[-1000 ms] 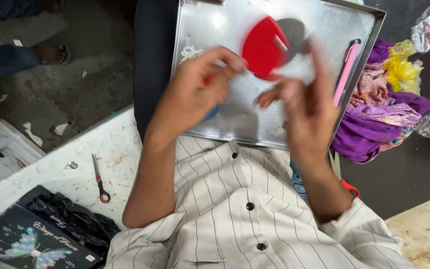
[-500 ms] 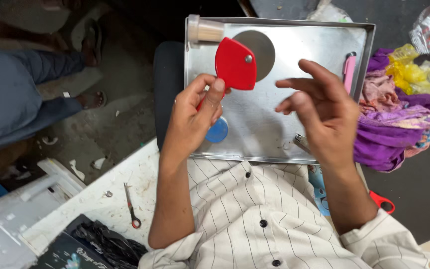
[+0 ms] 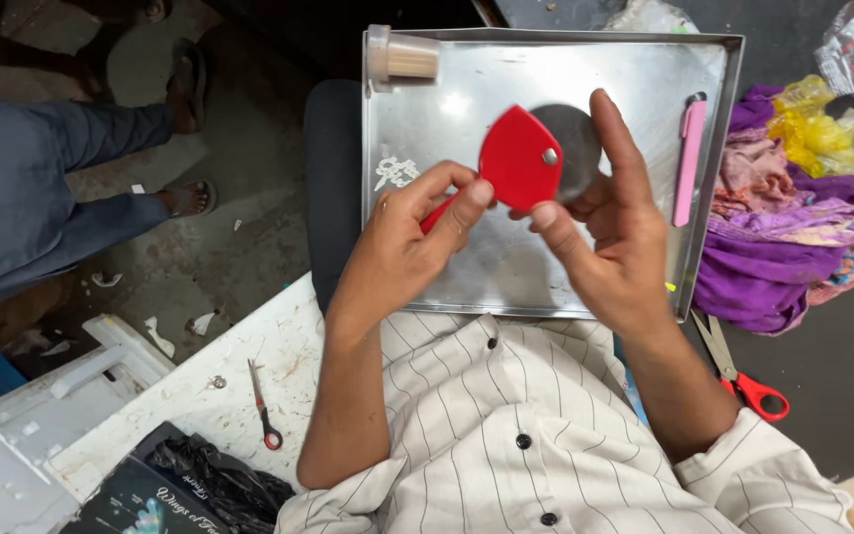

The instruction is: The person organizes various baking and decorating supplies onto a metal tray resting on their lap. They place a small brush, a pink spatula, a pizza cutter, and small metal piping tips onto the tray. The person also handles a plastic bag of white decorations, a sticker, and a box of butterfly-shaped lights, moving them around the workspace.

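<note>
My left hand grips the red handle of a rotary cutter, whose red pointed guard has a silver rivet and a round grey blade behind it. My right hand touches the guard and blade with thumb and fingertips. Both hands hover over a shiny metal tray resting on my lap. I wear a white striped shirt with dark buttons.
In the tray lie a clear tube of toothpicks and a pink pen-like tool. Purple, pink and yellow cloth is piled to the right. Red-handled scissors lie at lower right, small snips on a white board. Another person's legs are at left.
My right hand has closed in from apart and now touches the cutter's guard. The left hand has turned the cutter slightly. The view shifted a little.
</note>
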